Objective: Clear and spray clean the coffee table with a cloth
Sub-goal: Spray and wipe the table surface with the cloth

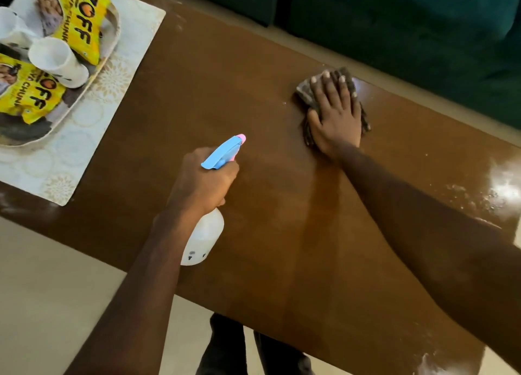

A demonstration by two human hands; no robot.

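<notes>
Left grip (201, 181) curled round spray bottle (204, 233) neck; bottle long axis slants, nozzle toward far right, body below grip, seemingly above surface (267, 248). Right grip (337, 112) flat, splayed, pressing cloth (306, 93) near far edge.

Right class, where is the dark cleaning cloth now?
Head view, right of centre: the dark cloth lies on the brown wooden table, flat under the right hand.

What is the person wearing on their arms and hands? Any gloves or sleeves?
No gloves, and no sleeves in view: the left arm and right arm are bare right up to the picture's edge. No rings, watch or bracelets show on the left hand or right hand.
</notes>
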